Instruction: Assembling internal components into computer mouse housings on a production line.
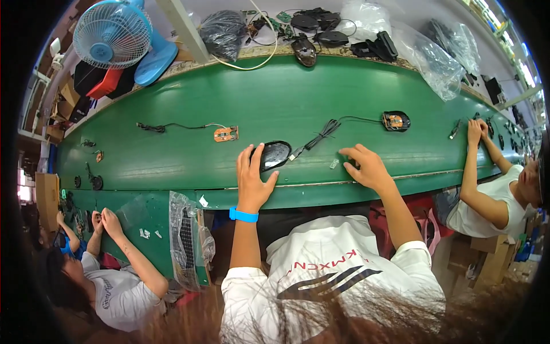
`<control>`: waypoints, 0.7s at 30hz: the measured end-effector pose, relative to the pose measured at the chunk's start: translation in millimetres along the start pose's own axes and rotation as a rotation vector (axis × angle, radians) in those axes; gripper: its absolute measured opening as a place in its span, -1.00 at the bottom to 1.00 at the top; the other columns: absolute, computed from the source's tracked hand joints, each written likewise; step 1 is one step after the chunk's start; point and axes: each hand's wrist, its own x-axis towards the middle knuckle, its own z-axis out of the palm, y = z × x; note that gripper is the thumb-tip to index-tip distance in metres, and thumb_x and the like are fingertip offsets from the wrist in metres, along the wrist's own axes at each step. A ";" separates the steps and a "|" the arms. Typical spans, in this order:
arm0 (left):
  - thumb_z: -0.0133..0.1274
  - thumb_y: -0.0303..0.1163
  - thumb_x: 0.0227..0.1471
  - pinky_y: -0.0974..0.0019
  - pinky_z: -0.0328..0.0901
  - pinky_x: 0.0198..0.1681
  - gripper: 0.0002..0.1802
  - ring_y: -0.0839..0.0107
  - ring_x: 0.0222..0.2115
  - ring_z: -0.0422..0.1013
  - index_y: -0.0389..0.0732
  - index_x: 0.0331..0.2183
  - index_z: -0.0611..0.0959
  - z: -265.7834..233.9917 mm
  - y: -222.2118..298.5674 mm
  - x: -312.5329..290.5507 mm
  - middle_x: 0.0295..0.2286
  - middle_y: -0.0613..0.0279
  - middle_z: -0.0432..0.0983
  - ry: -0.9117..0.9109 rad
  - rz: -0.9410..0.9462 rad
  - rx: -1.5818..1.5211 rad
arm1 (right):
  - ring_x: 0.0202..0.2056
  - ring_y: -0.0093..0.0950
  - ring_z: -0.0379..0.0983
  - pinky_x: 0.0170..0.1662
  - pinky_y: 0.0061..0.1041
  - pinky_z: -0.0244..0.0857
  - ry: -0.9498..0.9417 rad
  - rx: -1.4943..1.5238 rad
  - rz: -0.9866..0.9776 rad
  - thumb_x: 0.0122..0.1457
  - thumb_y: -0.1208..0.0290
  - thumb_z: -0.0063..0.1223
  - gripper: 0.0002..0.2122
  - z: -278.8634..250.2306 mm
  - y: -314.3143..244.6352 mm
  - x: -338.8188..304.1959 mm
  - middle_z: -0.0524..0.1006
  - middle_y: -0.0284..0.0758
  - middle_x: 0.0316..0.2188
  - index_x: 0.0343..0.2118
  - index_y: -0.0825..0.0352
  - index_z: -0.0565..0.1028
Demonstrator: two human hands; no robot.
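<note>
A black mouse shell (276, 156) lies on the green desk (206, 166), just beyond and to the right of the left hand (252, 179), the nearer one; its long axis runs roughly left to right, the right end tilted slightly away from the person. The left fingers are spread, index and thumb parted about the shell's left end; whether they grip it, I cannot tell. The right hand (368, 168) hovers with fingers loosely curled and apart, nothing visible between them; a small clear piece (334, 164) lies just to their left. A bundled cable (322, 133) hems the shell's right end, leading to an opened mouse (396, 121). An orange circuit board (226, 133) sits farther left. The desk's near edge is close; bare green surface opens beyond.
</note>
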 end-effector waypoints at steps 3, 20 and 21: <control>0.31 -0.45 -0.13 -0.02 0.13 0.24 -0.16 -0.07 0.16 0.22 -0.16 0.22 0.38 -3.3 -8.6 -4.6 0.10 -0.06 0.35 -0.036 -0.013 -0.059 | -0.40 -0.22 0.47 -0.32 -0.30 0.37 -0.035 0.075 -0.017 0.08 0.51 0.22 -0.84 3.3 -2.3 2.8 0.47 -0.25 -0.38 -0.26 0.32 0.57; 0.32 -0.41 -0.11 0.02 0.23 0.17 -0.20 -0.02 0.09 0.33 -0.17 0.19 0.41 -5.5 -12.4 -14.2 0.06 0.01 0.43 0.080 0.009 -0.019 | -0.42 -0.26 0.52 -0.38 -0.34 0.40 -0.010 0.150 -0.370 0.03 0.51 0.17 -0.92 74.8 -81.6 91.8 0.52 -0.26 -0.44 -0.38 0.29 0.56; 0.32 -0.41 -0.11 0.02 0.23 0.16 -0.21 -0.02 0.09 0.33 -0.17 0.19 0.42 -5.6 -11.2 -14.4 0.05 0.01 0.44 0.078 0.010 -0.013 | -0.42 -0.25 0.52 -0.38 -0.32 0.40 -0.054 0.106 -0.378 0.04 0.49 0.16 -0.93 81.5 -82.6 97.1 0.52 -0.25 -0.43 -0.38 0.29 0.57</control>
